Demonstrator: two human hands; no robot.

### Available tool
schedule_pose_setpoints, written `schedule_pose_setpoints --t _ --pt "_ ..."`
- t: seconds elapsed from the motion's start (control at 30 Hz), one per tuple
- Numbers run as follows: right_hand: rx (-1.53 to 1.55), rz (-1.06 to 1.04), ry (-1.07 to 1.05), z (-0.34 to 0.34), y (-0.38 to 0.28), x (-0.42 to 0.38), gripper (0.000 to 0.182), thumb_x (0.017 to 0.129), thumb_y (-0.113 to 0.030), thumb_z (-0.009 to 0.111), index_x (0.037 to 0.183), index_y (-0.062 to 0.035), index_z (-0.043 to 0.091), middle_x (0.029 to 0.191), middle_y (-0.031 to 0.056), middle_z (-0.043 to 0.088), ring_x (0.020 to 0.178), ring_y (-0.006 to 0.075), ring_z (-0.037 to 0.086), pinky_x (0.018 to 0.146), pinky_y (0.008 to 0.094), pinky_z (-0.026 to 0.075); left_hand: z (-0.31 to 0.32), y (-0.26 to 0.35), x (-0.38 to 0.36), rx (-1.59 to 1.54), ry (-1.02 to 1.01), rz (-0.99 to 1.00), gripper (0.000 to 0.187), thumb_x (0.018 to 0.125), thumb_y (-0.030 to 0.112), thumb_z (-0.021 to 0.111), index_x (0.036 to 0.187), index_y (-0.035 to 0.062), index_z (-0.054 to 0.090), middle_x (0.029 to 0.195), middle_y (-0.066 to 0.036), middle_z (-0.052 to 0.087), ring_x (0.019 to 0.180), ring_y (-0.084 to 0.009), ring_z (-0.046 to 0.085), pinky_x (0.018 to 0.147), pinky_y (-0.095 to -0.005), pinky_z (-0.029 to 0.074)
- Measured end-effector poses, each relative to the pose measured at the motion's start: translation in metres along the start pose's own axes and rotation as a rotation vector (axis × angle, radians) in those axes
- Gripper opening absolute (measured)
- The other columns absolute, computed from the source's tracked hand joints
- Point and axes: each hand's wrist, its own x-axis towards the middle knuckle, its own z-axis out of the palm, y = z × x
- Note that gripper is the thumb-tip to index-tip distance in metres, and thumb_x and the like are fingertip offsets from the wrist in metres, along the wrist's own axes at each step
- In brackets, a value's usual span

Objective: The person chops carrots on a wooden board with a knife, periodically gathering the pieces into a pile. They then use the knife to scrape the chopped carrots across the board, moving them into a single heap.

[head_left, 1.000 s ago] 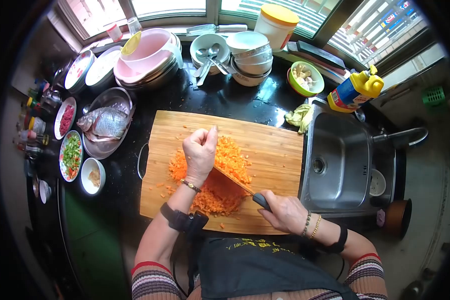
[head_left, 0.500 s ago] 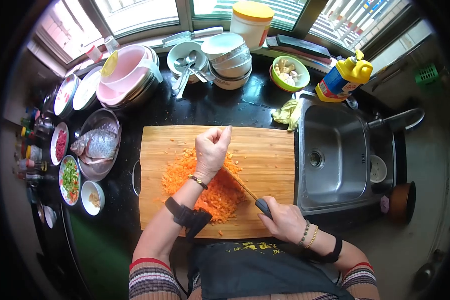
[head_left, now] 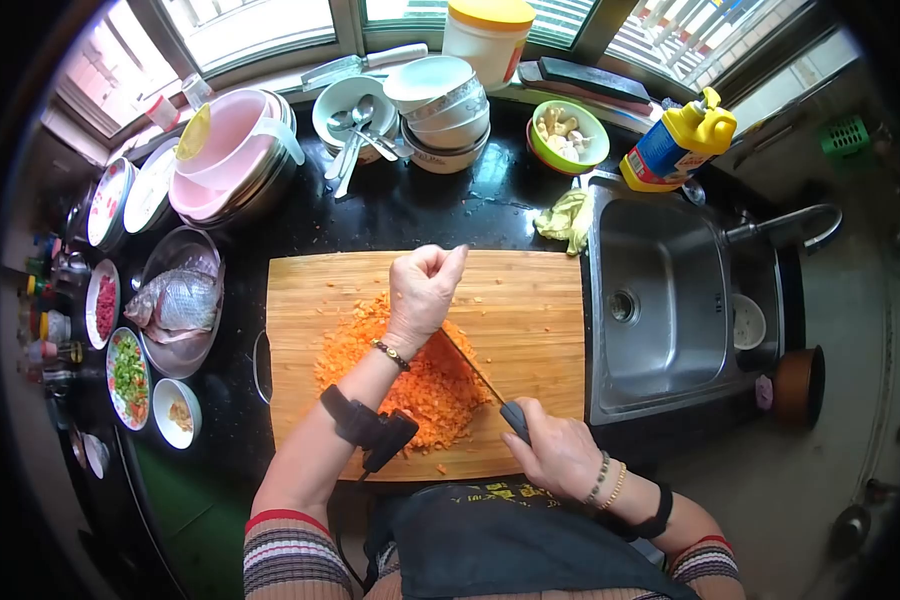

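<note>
Chopped orange carrot [head_left: 435,400] lies in a heap on the wooden cutting board [head_left: 540,320]. My right hand [head_left: 560,452] is wrapped round the dark handle of a knife [head_left: 473,368], whose thin blade edge runs up and left over the carrot. Above the heap, my left hand [head_left: 425,295] is closed near the far end of the blade, with the thumb side pointing up and right. What its fingers hold, if anything, is hidden. My left forearm covers part of the heap.
A sink [head_left: 660,300] adjoins the board on the right. Left of it are a fish [head_left: 182,300] in a dish, chopped greens [head_left: 130,370] and a small white bowl [head_left: 177,413]. Stacked bowls [head_left: 450,130], garlic [head_left: 562,130] and a yellow bottle [head_left: 680,140] stand behind.
The view has shifted slightly, so the board and counter items appear further left. The knife handle sits a little lower in view, still in my right hand; my left hand stays closed.
</note>
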Motion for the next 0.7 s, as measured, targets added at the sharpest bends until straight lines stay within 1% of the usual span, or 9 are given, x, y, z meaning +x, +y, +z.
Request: schedule_pose_setpoints --t 0.03,0.1,0.23,0.3,0.33,0.4,0.53,0.63,0.7 --pt "-0.001 0.005 -0.005 0.008 0.005 0.001 0.029 0.087 -0.022 0.056 0.103 -0.0015 0.043 0.061 0.019 0.059 0.058 0.0382 0.06 0.053 0.0468 0.048 -0.002 -0.005 -0.002 0.009 -0.013 -0.03 0.038 0.084 0.016 0.065 0.053 0.0024 0.048 0.048 0.005 0.041 0.048 -0.002 0.033 0.042 -0.0235 0.027" --pt "0.005 0.077 -0.035 0.022 0.013 0.004 0.035 0.087 -0.025 0.057 0.111 -0.0022 0.044 0.071 0.0215 0.061 0.065 0.0398 0.061 0.057 0.0469 0.048 -0.002 -0.003 -0.004 -0.007 -0.005 -0.024 0.037 0.084 0.015 0.064 0.053 0.0022 0.048 0.049 0.005 0.042 0.048 -0.0019 0.033 0.043 -0.0231 0.028" --pt "0.017 0.079 -0.015 0.017 0.005 0.002 0.036 0.087 -0.025 0.056 0.112 -0.0022 0.044 0.07 0.021 0.061 0.064 0.0394 0.061 0.057 0.0469 0.048 -0.001 0.007 -0.001 0.045 -0.001 0.018 0.036 0.084 0.015 0.065 0.054 0.0021 0.05 0.049 0.006 0.043 0.049 -0.0015 0.035 0.044 -0.0224 0.029" --pt "0.014 0.016 0.018 0.005 -0.009 0.0 0.035 0.087 -0.025 0.057 0.112 -0.0027 0.044 0.067 0.0196 0.061 0.061 0.0377 0.061 0.056 0.0457 0.048 -0.006 0.017 0.002 -0.067 0.037 0.019 0.036 0.084 0.015 0.065 0.054 0.0024 0.05 0.05 0.006 0.044 0.05 -0.0019 0.035 0.044 -0.0228 0.029" --pt "0.014 0.022 0.01 0.005 -0.012 0.001 0.035 0.087 -0.025 0.057 0.112 -0.0027 0.044 0.067 0.0196 0.061 0.061 0.0377 0.061 0.056 0.0457 0.048 -0.01 0.021 0.002 -0.04 0.04 0.026 0.037 0.085 0.015 0.064 0.053 0.0028 0.049 0.05 0.006 0.044 0.05 -0.0017 0.035 0.044 -0.0227 0.029" --pt "-0.011 0.051 -0.059 0.008 -0.019 0.003 0.036 0.087 -0.025 0.057 0.112 -0.0028 0.044 0.067 0.0191 0.061 0.06 0.0373 0.061 0.054 0.0449 0.048 -0.018 -0.003 -0.004 -0.04 0.014 -0.013 0.037 0.085 0.015 0.064 0.053 0.0029 0.049 0.05 0.006 0.044 0.049 -0.0015 0.035 0.043 -0.0226 0.028" --pt "-0.004 0.048 0.017 0.038 -0.001 0.004 0.037 0.087 -0.026 0.057 0.113 -0.0027 0.043 0.068 0.0194 0.061 0.061 0.0377 0.061 0.055 0.0455 0.048 -0.024 -0.002 -0.011 -0.005 -0.021 0.005 0.038 0.086 0.016 0.064 0.054 0.0031 0.049 0.05 0.007 0.042 0.049 -0.0011 0.033 0.043 -0.0223 0.027" --pt "-0.026 0.049 0.002 0.024 -0.011 0.006 0.037 0.087 -0.025 0.056 0.113 -0.0026 0.043 0.068 0.019 0.061 0.062 0.0379 0.061 0.056 0.046 0.048 -0.026 0.004 -0.007 -0.006 -0.003 0.036 0.037 0.086 0.016 0.065 0.054 0.0033 0.05 0.051 0.007 0.043 0.049 -0.0007 0.033 0.043 -0.0214 0.027" --pt "0.021 -0.014 0.012 0.012 -0.026 0.003 0.036 0.087 -0.025 0.056 0.112 -0.0028 0.043 0.067 0.0188 0.061 0.063 0.0374 0.062 0.056 0.046 0.048 -0.032 0.019 -0.003 -0.067 0.065 0.048 0.037 0.086 0.016 0.065 0.054 0.0037 0.051 0.051 0.007 0.044 0.049 -0.0004 0.035 0.043 -0.0208 0.028"
